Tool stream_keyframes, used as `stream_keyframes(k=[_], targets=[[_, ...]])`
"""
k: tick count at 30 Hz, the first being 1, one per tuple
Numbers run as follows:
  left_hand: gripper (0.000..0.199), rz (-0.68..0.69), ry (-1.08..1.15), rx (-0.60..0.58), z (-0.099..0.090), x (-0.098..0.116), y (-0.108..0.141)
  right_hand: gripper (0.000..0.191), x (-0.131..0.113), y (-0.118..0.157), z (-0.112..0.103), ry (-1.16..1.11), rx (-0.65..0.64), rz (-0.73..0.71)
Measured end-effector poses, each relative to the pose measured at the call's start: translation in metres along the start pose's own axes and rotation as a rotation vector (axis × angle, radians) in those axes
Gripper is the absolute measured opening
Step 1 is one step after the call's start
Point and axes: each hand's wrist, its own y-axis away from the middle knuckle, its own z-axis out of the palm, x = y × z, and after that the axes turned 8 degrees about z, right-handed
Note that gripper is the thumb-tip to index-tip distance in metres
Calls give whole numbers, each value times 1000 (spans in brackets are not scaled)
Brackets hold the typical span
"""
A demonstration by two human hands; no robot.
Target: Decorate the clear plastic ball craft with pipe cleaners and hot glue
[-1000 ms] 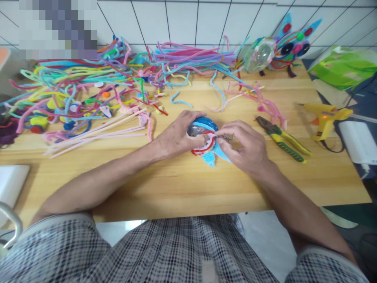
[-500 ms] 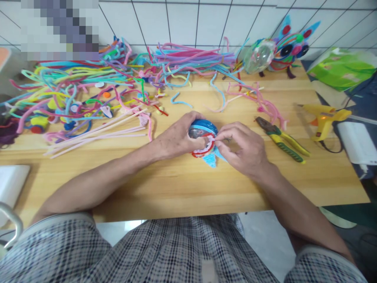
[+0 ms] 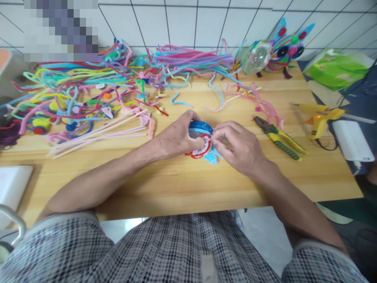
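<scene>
A round craft piece (image 3: 201, 128) with a blue rim, a red and pale pink ring and light blue pointed parts is held just above or on the wooden table. My left hand (image 3: 179, 137) wraps round its left side, thumb pressed on the pink ring. At the ring's right edge, my right hand (image 3: 235, 144) pinches the end of the pale pink strip between thumb and fingertips. The underside of the piece is hidden.
Colourful pipe cleaners (image 3: 85, 78) spread across the back left. Pliers (image 3: 278, 137), a yellow glue gun (image 3: 319, 116) and a white power bank (image 3: 353, 140) lie right. A finished-looking animal figure (image 3: 287, 51) stands at the back beside a clear ball (image 3: 257, 57).
The view has shifted slightly. The craft piece has turned a little in my left hand, showing more red at its lower left; my right hand keeps its pinch at the ring's edge.
</scene>
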Motion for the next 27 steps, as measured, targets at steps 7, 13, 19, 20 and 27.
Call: stream_keyframes(k=[7, 13, 19, 20, 27], targets=[[54, 43, 52, -60, -4, -4, -1, 11, -2, -3, -4, 29, -81, 18], [49, 64, 42, -40, -4, -7, -3, 11, -5, -7, -6, 108, -119, 6], [48, 77, 35, -14, -2, -7, -2, 10, -18, -1, -4, 118, -70, 58], [48, 77, 31, -15, -2, -7, -2, 10, -20, 1, -2, 116, -55, 74], [49, 40, 6, 10, 0, -5, 0, 10, -32, 11, 13, 113, 120, 77]])
